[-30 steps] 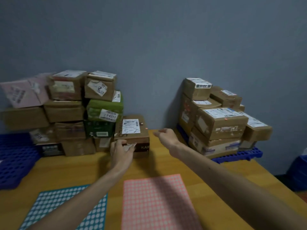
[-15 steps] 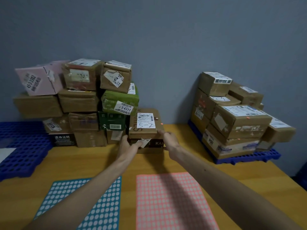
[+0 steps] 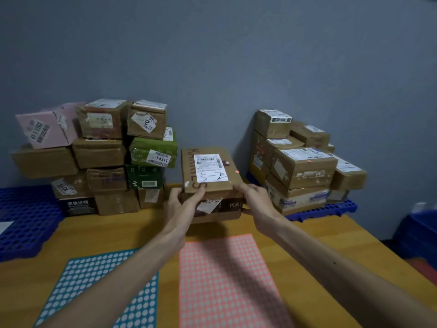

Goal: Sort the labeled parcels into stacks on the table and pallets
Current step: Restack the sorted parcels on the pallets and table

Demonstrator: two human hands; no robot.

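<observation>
At the centre of the frame, head view: the parcel [image 3: 212,171] marked "5-2" is now in both hands. A second ago only the left hand [image 3: 182,204] touched its front and the right hand [image 3: 257,202] was reaching through the air. Now the left hand's fingers curl round the near left corner, the right hand's round the near right edge. The box is tipped label-up towards the wearer and is apart from the left stack [image 3: 106,157].

Judgement: pick-up done, and the label can be read before the parcel goes to a stack.

Counts:
- Left stack: twelve boxes showing.
- Right stack [image 3: 305,166]: at least eight (rear ones hidden).
- Blue pallets: two, lower left [image 3: 26,216] and right [image 3: 331,208].
- Dot sheets on the table [image 3: 118,228]: two, blue [image 3: 99,285] and pink [image 3: 227,280].
</observation>
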